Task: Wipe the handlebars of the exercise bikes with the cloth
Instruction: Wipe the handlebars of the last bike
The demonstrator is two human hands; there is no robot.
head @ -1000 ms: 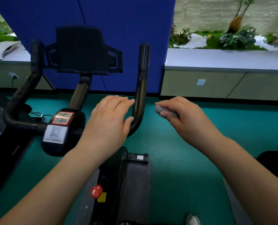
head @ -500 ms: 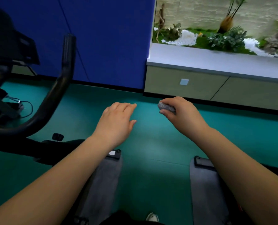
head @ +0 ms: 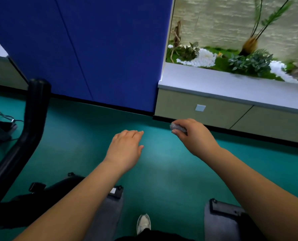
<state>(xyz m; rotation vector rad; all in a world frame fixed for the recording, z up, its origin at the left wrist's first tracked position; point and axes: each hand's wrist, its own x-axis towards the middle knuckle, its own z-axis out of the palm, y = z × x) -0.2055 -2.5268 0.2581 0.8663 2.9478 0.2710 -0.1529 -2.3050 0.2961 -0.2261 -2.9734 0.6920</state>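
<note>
My right hand (head: 195, 136) grips a small bunched grey cloth (head: 176, 126), which peeks out past my curled fingers, above the green floor. To its left my left hand (head: 125, 148) hovers palm down with straight fingers and holds nothing. A black handlebar arm (head: 31, 117) of one exercise bike rises at the far left, well away from both hands. The rest of that bike is cut off by the frame's left edge.
Grey bike bases lie on the floor at bottom centre (head: 110, 211) and bottom right (head: 221, 221). My shoe (head: 143, 223) shows between them. A blue wall panel (head: 92, 49) and a low white ledge (head: 231, 86) with plants stand ahead. Cables (head: 7, 119) trail at the left.
The view has swung right, so the bike and its handlebar slid to the left edge. My left hand came off the handlebar and now hovers free. The right hand still holds the cloth.
</note>
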